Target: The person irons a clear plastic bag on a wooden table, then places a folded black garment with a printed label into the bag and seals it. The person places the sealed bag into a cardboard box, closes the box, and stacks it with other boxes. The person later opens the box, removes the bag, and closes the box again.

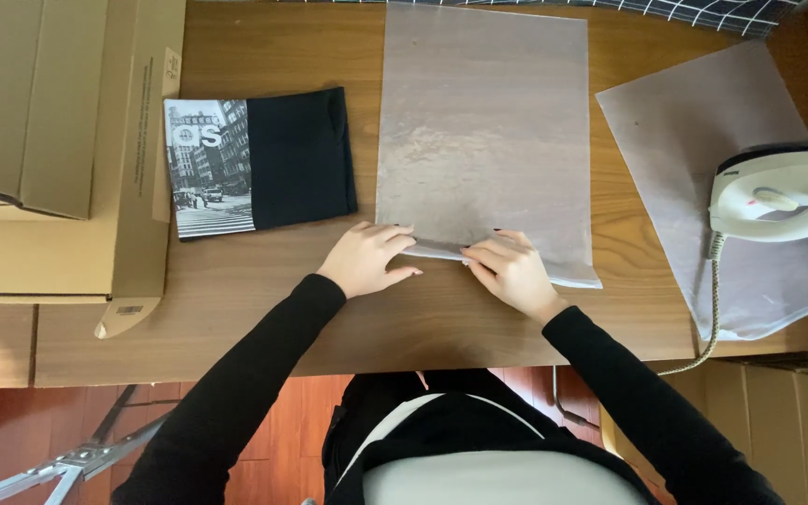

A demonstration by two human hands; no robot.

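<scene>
A frosted translucent plastic bag (483, 131) lies flat on the wooden table (264, 309), its near edge towards me. My left hand (367, 259) rests on the bag's near left corner, fingertips on the edge. My right hand (509, 269) pinches the same near edge just to the right, and the edge is lifted slightly there. A folded black garment (299, 159) with a black-and-white street photo print (208, 168) lies left of the bag, apart from both hands.
Flat cardboard boxes (58, 150) are stacked at the left. A second frosted sheet (703, 122) lies at the right under a white clothes iron (778, 192), whose cord (714, 309) drops over the table's front edge. A metal stand (58, 468) shows at the lower left.
</scene>
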